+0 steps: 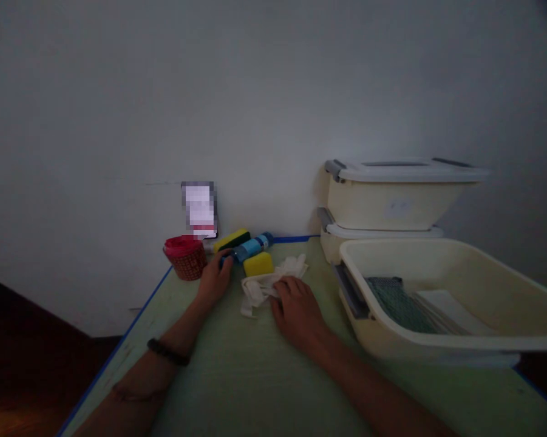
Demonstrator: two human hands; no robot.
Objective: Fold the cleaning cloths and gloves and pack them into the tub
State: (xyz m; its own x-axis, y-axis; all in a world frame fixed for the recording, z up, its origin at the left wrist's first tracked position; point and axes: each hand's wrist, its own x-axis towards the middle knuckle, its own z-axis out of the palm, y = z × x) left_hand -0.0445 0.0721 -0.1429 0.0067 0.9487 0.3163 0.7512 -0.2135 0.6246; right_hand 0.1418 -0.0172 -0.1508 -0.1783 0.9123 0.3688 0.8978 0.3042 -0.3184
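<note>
My left hand [215, 280] reaches to the base of a blue bottle [250, 246] that lies on its side on the green table [237, 376]; its fingers curl round the bottle's near end. My right hand [297, 311] rests palm down on a pair of white gloves [273, 280], fingers pressed on them. A yellow sponge [258, 264] lies between the bottle and the gloves. A second yellow and dark sponge [231, 240] sits behind the bottle.
A red woven basket [186, 257] stands at the far left of the table by the wall. A cream tub [441, 297] holding cloths sits at right, with two lidded tubs [391, 194] stacked behind it. The table's blue-taped left edge [118, 349] drops to a dark floor.
</note>
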